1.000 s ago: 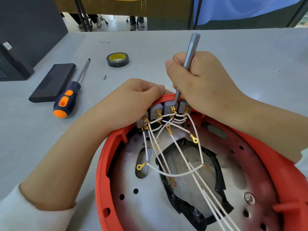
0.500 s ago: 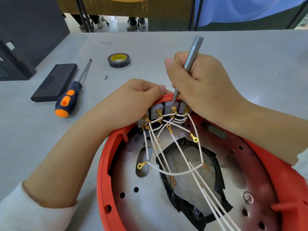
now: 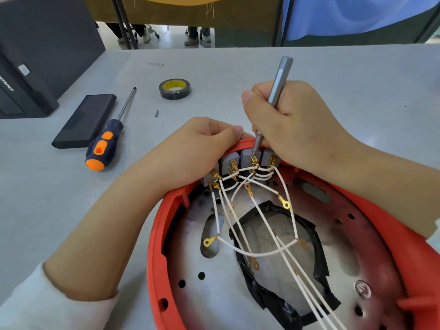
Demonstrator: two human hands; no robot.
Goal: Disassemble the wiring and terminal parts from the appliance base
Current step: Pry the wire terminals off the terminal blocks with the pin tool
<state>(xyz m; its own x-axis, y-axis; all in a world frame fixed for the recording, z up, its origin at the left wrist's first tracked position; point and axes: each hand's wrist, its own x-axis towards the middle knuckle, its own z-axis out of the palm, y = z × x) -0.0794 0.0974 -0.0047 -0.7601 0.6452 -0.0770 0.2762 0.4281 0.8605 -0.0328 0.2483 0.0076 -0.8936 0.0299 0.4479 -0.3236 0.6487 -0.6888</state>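
My right hand [image 3: 295, 125] grips a small screwdriver [image 3: 273, 96], tip at a switch terminal [image 3: 253, 160]; my left hand [image 3: 197, 148] grips the red base [image 3: 154, 246] rim. Next, probably, I pry the connector free.

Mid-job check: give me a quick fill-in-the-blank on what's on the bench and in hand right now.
1. The right hand grips a slim ____ metal driver.
2. The orange-and-blue screwdriver lies beside a flat ____ case.
3. The wires running from the terminal blocks are ____.
4. The appliance base has a ____ rim.

Missing words: grey; black; white; red
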